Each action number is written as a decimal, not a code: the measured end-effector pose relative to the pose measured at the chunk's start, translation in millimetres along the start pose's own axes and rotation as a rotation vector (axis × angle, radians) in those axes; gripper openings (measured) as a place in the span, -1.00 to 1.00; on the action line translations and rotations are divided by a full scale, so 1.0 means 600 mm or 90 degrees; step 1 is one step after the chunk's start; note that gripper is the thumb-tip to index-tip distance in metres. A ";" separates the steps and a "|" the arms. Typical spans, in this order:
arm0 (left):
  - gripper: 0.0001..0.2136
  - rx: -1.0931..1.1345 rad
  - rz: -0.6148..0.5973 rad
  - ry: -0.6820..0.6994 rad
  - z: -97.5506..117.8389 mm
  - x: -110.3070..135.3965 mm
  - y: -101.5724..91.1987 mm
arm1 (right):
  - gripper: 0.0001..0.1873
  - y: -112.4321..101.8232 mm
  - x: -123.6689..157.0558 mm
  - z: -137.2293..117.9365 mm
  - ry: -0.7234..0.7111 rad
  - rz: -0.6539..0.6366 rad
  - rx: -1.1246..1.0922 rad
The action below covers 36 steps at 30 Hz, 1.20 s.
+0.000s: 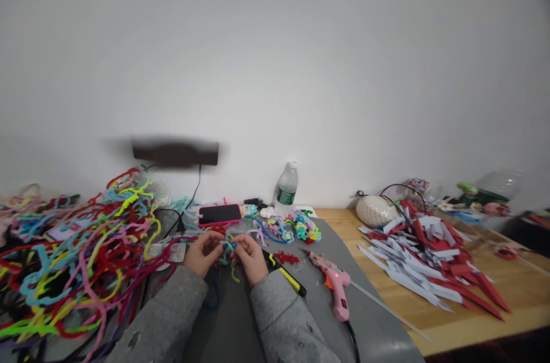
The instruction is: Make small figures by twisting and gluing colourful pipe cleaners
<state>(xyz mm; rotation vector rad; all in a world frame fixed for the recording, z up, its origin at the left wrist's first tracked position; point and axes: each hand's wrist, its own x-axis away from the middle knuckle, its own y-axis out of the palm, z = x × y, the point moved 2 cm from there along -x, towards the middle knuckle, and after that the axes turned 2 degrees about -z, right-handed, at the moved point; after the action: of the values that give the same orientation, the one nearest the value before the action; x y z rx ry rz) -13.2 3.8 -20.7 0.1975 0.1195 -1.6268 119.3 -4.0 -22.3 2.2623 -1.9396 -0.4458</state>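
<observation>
both hands meet low in the centre of the view over the grey mat [296, 317]: left hand [203, 252] and right hand [250, 256] are each pinched shut on a small twisted pipe-cleaner piece [228, 248], blue and green, held between the fingertips just above the worktop [433, 317]; a yellow-green tail hangs from it toward 6 o'clock. risks, as judged: the piece is small and the grip is by fingertips only, so a slip could drop it into the loose pipe-cleaner heap [86, 248] at 9 o'clock, where it would be hard to find. the wire core could prick a fingertip if an end is pushed the wrong way. the pink glue gun [336, 285] lies near at 3 o'clock, nozzle toward the hands; cannot tell if hot. finished flowers [296, 228] at 1 o'clock and the phone [219, 214] at 12 o'clock sit within sleeve reach.
</observation>
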 end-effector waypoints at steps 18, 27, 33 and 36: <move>-0.85 -0.021 0.009 0.008 -0.003 -0.001 -0.002 | -0.90 0.008 0.005 -0.008 -0.075 0.018 0.192; -0.80 0.002 -0.009 0.000 -0.004 -0.002 -0.006 | -0.84 0.003 0.003 -0.003 -0.045 0.027 0.120; -0.80 0.027 -0.020 -0.014 -0.006 -0.003 -0.008 | -0.86 0.003 0.003 -0.007 -0.090 0.037 0.132; -0.82 0.019 -0.029 -0.011 -0.005 -0.003 -0.008 | -0.88 0.002 0.004 -0.008 -0.093 0.049 0.150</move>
<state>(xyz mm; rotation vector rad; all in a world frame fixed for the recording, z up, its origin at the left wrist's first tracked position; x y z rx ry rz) -17.8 6.3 -23.5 0.2049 0.0862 -1.6766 120.0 -7.1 -17.9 2.3404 -2.2513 -0.4029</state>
